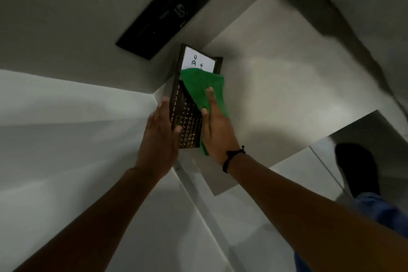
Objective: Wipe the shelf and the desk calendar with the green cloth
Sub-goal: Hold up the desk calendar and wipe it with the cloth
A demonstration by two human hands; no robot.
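Note:
The dark desk calendar (187,123), with gold dates and a white card at its far end, stands at the left end of the pale shelf (276,86). My left hand (162,137) grips the calendar's left edge, thumb on its face. The green cloth (204,88) lies over the calendar's right half. My right hand (217,126) presses flat on the cloth, fingers extended; a black cord is around that wrist.
A long black box (172,6) is mounted on the grey wall above the calendar. White cabinet surfaces (66,128) spread to the left and below. At the lower right are a dark foot (357,168) and blue trousers on the floor.

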